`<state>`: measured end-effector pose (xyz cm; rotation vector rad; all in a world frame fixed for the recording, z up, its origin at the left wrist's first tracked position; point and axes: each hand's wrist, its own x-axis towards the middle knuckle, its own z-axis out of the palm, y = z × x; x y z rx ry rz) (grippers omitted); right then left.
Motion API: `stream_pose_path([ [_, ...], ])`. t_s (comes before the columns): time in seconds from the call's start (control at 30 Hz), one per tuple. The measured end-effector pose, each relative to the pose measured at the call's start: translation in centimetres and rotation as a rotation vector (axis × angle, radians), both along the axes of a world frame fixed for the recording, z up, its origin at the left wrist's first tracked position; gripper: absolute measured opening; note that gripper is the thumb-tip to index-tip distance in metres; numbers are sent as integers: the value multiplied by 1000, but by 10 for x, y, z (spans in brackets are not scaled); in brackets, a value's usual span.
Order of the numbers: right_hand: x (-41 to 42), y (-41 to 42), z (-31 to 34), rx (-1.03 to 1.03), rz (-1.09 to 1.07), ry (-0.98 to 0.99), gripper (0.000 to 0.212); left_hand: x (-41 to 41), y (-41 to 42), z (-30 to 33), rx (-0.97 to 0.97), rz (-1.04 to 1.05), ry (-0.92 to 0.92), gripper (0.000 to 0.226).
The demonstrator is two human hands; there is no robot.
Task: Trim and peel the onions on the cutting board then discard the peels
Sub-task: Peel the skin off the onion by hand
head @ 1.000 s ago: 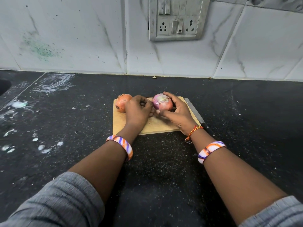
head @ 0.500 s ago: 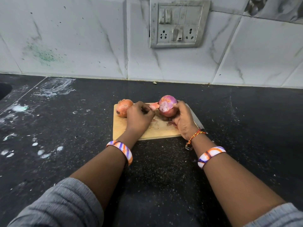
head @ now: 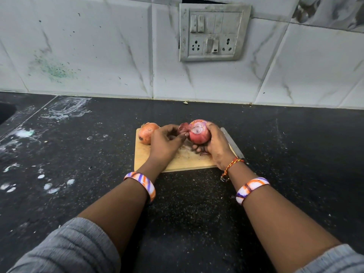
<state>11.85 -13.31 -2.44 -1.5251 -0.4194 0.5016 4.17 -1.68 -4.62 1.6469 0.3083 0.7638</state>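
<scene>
A trimmed red onion [head: 199,133] is held above the wooden cutting board [head: 177,161], its cut face turned toward me, with my right hand [head: 215,146] wrapped around its right side. My left hand [head: 165,142] pinches a dark purple peel [head: 182,128] that curls off the onion's left side. A second onion [head: 146,133], orange-brown and unpeeled, rests on the board's far left corner, just left of my left hand. Small peel scraps [head: 203,153] lie on the board under my right hand.
A knife [head: 232,143] lies along the board's right edge, partly hidden by my right wrist. The black counter [head: 78,154] has white smears at the left. A tiled wall with a switch panel [head: 213,32] stands behind. A dark sink edge [head: 5,113] shows far left.
The onion has been lifted off the board and tilted so its cut face points toward me. My left hand has pulled a strip of peel away from its left side.
</scene>
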Motion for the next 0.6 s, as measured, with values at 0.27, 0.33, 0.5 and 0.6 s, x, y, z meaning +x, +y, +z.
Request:
stream_pose_path([
  [0.27, 0, -1, 3, 118, -54, 66, 28, -2, -5, 3, 6, -65, 6, 18],
  [0.33, 1, -1, 3, 163, -70, 116, 25, -3, -6, 4, 15, -93, 1, 17],
  [0.5, 3, 0, 3, 248, -109, 214, 40, -6, -9, 8, 43, -187, 45, 17],
  [0.6, 5, -1, 3, 285, -127, 262, 40, -5, -7, 7, 95, -232, 100, 21],
])
